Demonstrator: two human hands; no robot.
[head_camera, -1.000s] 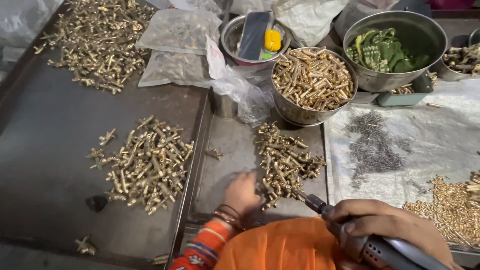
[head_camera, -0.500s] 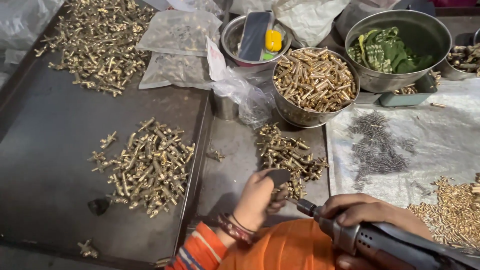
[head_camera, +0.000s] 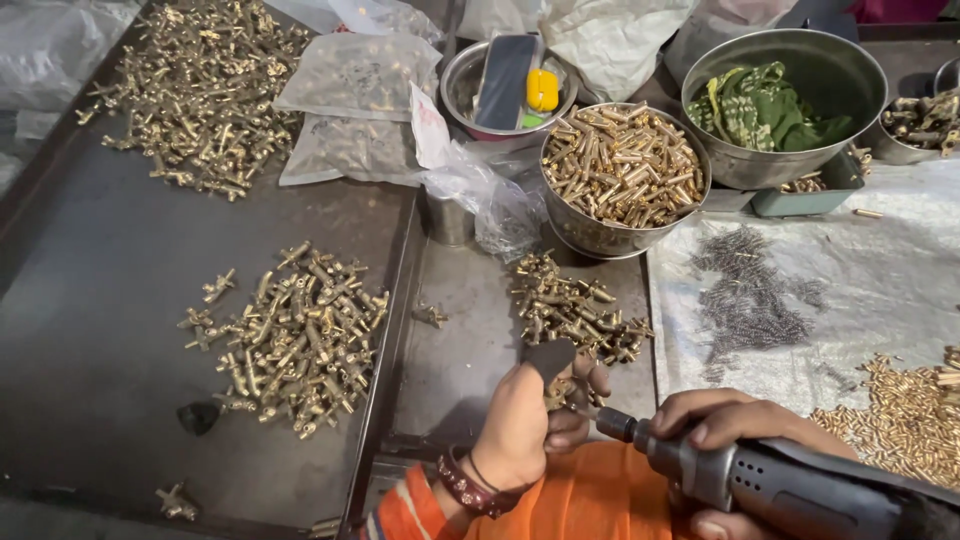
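Gripping, apparently, knobbly brass fitting (head_camera: 560, 392); ribbed driver (head_camera: 760, 480).

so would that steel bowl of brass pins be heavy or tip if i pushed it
Probably heavy: the steel bowl is heaped with brass pins. Its rounded base might rock, and loose top pins could roll off. It looks likelier to slide than tip.

- A steel bowl of brass pins (head_camera: 625, 180) stands at the middle of the bench.
- Left of that bowl sits a smaller steel bowl (head_camera: 462, 90) holding a dark phone (head_camera: 505, 68) and a yellow object (head_camera: 542, 89).
- Right of it is a large steel bowl (head_camera: 840, 75) with a green cloth (head_camera: 765, 105) inside.
- Further left, clear plastic bags (head_camera: 355, 100) lie on a dark tray (head_camera: 90, 300).
- A heap of brass fittings (head_camera: 300, 335) lies on that tray, below and left of the bowl.
- Dark springs (head_camera: 750, 300) lie on a sheet just right of the bowl.
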